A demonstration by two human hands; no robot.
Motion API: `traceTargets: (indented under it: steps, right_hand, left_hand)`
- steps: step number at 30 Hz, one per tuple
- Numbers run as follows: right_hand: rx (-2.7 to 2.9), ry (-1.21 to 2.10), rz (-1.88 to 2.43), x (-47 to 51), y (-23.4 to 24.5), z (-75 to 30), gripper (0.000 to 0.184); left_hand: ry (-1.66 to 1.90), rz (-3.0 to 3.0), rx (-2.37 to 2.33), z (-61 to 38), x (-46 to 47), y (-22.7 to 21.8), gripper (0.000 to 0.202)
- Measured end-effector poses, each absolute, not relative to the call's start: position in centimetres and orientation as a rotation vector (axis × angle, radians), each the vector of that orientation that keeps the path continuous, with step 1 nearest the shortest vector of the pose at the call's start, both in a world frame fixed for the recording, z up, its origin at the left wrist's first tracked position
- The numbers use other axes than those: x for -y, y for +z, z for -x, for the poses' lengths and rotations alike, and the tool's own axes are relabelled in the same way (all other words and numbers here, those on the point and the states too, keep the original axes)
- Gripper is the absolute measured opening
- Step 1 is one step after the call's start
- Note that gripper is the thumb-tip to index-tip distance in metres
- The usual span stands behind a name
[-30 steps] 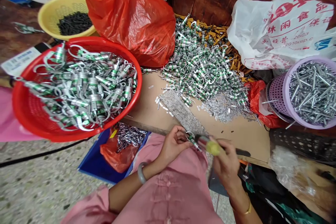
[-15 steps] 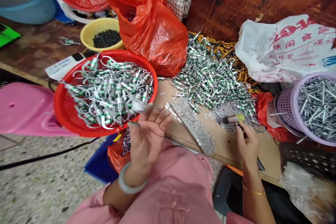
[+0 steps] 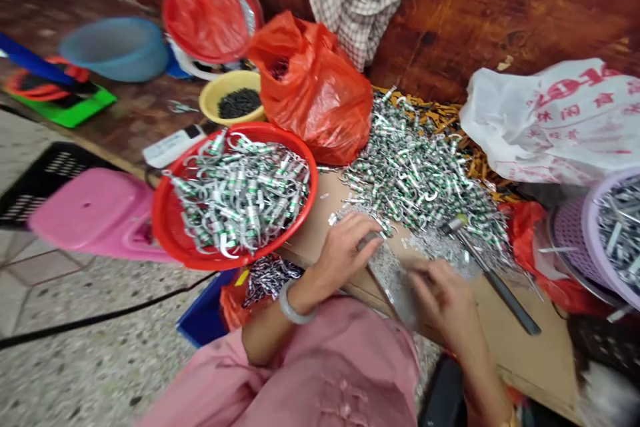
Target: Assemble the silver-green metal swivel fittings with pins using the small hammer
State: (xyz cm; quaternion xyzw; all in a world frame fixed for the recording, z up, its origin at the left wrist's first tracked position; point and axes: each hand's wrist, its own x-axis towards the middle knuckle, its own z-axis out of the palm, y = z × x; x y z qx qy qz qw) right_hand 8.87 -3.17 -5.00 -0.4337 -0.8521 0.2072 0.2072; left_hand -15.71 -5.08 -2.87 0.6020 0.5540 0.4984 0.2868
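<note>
My left hand (image 3: 345,250) rests with fingers stretched forward on the far end of a speckled stone slab (image 3: 395,275), at the edge of a heap of silver-and-green metal clips (image 3: 425,173). Nothing shows in its fingers. My right hand (image 3: 443,297) hovers over the near end of the slab, smeared by motion, so its grip is unclear. A dark-handled tool with a yellow-green tip (image 3: 495,283) lies loose on the cardboard sheet (image 3: 525,360), just right of my right hand. A red basket (image 3: 159,230) full of the same clips stands left of my left hand.
Behind the basket stand a red plastic bag (image 3: 315,93) and a yellow bowl (image 3: 213,103) of dark parts. A white printed bag (image 3: 560,127) and a purple basket (image 3: 575,240) of metal pins are at the right. A pink stool (image 3: 90,213) and a blue bin (image 3: 200,317) sit lower left.
My left hand held a clip, opened beside the red basket, then moved right onto the slab. My right hand let go of the tool, which now lies on the cardboard. The view swung left.
</note>
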Motion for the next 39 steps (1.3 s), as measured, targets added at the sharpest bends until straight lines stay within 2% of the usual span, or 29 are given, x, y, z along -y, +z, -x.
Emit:
traceTargets:
  steps: [4,7,8,10,12,14,19,21,23,25,27,31,35,39]
  right_hand:
    - [2.485,0.667,1.061,7.2,-6.4,-7.3,0.017]
    - [2.449,0.68,1.019,7.6,-7.4,-7.2,0.023]
    - [2.447,0.69,1.009,7.4,-7.5,-7.3,0.024]
    - [2.445,0.688,1.025,7.0,-7.6,-7.6,0.024]
    - [2.435,0.639,1.067,6.6,-7.7,-8.0,0.023]
    - [2.42,0.562,1.111,6.2,-7.9,-8.5,0.024]
    - [2.369,0.424,1.162,5.7,-8.5,-9.2,0.026]
    - [2.343,0.417,1.18,5.7,-8.6,-9.3,0.026]
    - [2.31,0.429,1.202,5.7,-8.8,-9.4,0.026]
    - [2.272,0.435,1.232,5.7,-9.0,-9.5,0.026]
    - [2.25,0.431,1.252,5.4,-9.3,-9.6,0.026]
    - [2.242,0.446,1.257,5.0,-8.9,-9.3,0.025]
    - [2.085,0.503,1.233,5.8,-6.4,-8.2,0.017]
    - [2.004,0.724,1.095,7.2,-4.0,-6.6,0.029]
  left_hand:
    - [1.345,-1.654,-1.591,18.4,7.7,0.5,0.012]
    - [1.357,-1.796,-1.94,22.0,8.7,3.0,0.015]
    - [1.287,-1.855,-2.131,23.2,8.7,3.5,0.016]
    - [0.902,-1.905,-2.476,25.4,8.1,3.9,0.021]
    - [0.58,-1.981,-2.597,26.7,7.2,3.7,0.021]
    - [0.429,-2.037,-2.641,27.3,6.5,3.2,0.019]
    - [0.604,-2.025,-2.686,28.0,6.1,2.7,0.013]
    - [0.853,-1.994,-2.599,28.0,6.4,2.9,0.01]
    - [1.261,-1.891,-2.445,27.4,7.0,3.3,0.008]
    - [1.7,-1.661,-2.189,26.1,7.8,3.7,0.006]
    - [1.926,-1.35,-1.816,24.2,8.5,3.7,0.005]
    - [1.735,-0.804,-1.121,19.8,8.7,2.3,0.026]
    - [1.501,-0.493,-0.869,15.7,8.0,-0.2,0.053]
    - [1.348,-0.407,-0.876,12.4,7.9,-2.6,0.042]
